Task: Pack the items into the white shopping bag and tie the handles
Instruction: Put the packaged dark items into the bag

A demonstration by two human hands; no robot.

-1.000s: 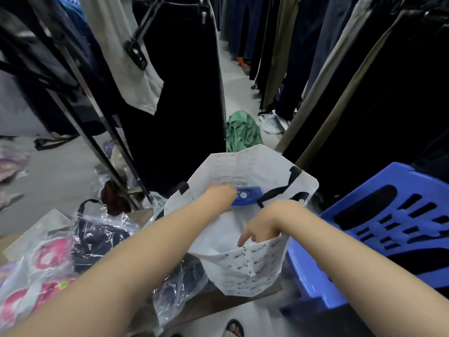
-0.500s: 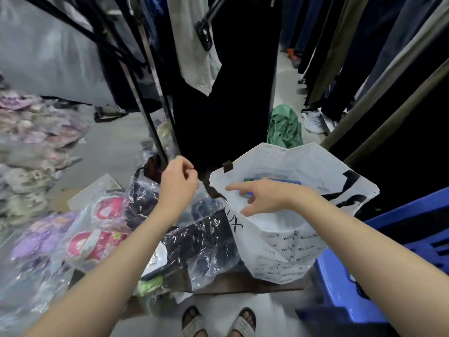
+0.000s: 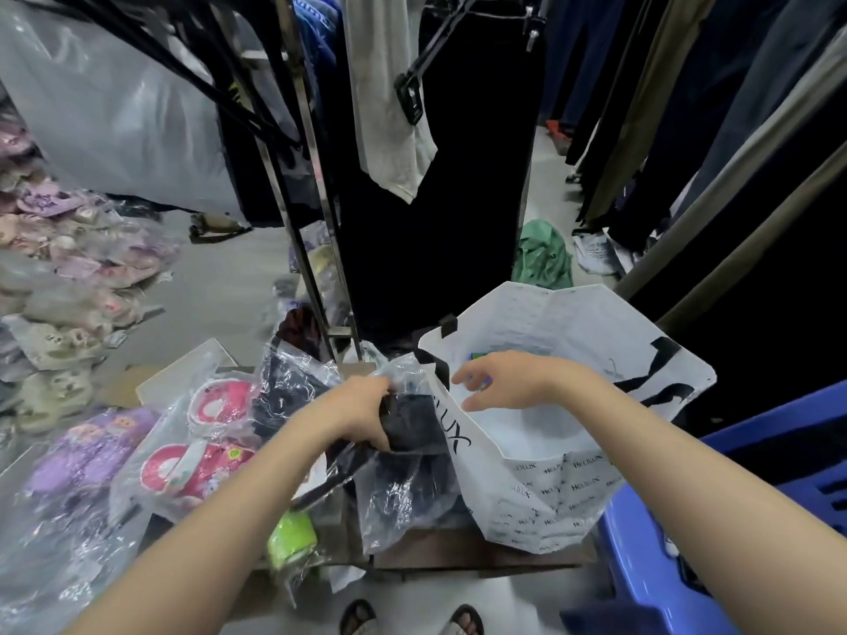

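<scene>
The left hand [image 3: 362,412], which hung closed in the air a moment ago, has dropped onto a dark plastic-wrapped package [image 3: 403,428] and grips it against the near-left rim of the white shopping bag [image 3: 545,488], while the right hand [image 3: 499,382] hovers, fingers loosely spread, over the bag's open mouth.
</scene>
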